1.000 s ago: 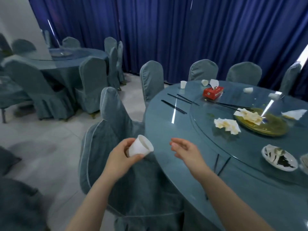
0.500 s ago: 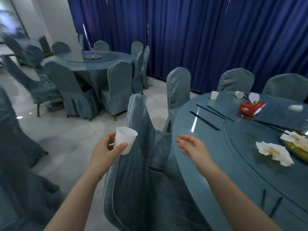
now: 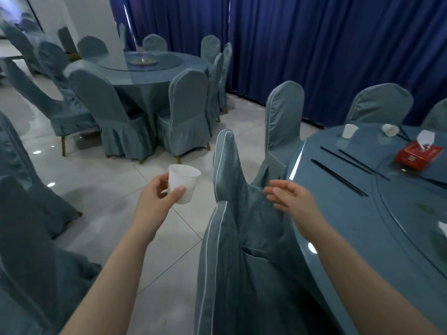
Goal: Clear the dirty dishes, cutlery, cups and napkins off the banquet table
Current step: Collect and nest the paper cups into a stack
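Observation:
My left hand (image 3: 154,204) grips a white paper cup (image 3: 182,183), upright, over the tiled floor left of a covered chair. My right hand (image 3: 292,201) hovers with relaxed fingers and holds nothing, above that chair (image 3: 242,213) at the edge of the round banquet table (image 3: 338,238). On the table lie an upright white cup (image 3: 349,130), a tipped white cup (image 3: 390,129), black chopsticks (image 3: 338,176) and a red tissue box (image 3: 418,153). A bit of white napkin (image 3: 443,228) shows at the right edge.
Covered chairs (image 3: 284,117) ring the table, and blue curtains (image 3: 314,44) hang behind. A second round table (image 3: 150,66) with chairs stands at the back left beside a white pillar (image 3: 89,20). More covered chairs (image 3: 29,238) stand close on my left.
The view has swung left, so most of the banquet table's dishes have left the frame. My left hand carried the cup leftward, off the chair and over the floor. My right hand stayed empty.

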{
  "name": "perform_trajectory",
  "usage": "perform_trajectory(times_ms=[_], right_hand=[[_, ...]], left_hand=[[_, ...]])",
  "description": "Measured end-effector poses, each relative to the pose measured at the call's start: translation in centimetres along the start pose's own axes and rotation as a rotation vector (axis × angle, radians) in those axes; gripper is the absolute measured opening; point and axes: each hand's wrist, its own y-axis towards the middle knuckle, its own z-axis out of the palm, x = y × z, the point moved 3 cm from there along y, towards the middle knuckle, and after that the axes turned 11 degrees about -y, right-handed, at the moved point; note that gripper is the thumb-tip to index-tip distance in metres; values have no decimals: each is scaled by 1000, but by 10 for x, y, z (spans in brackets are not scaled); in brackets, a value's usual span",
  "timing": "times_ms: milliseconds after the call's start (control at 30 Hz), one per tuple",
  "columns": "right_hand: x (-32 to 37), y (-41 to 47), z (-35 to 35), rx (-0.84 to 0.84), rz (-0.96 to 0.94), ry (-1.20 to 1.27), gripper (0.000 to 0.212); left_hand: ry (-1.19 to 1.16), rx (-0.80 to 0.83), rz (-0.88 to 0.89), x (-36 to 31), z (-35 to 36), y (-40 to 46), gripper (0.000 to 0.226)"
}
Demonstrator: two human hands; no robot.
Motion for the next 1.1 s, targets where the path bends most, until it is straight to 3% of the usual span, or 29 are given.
perform_trajectory(times_ms=[233,433,600,900,1100], right_hand=[[48,78,106,-52,51,-1,18],[86,109,179,-79,59,52,18],[96,144,196,-109,101,32,18],[115,287,207,-154,88,83,19],[106,419,189,-185,99,124,18]], left_hand=[[-6,122,-18,7,-71,115,70],[-41,190,5,2,-121,191,50],[-75,191,1,2,-148,245,47],[-98,267,-13,5,-127,386,49],[-111,254,-19,17,-75,517,33]])
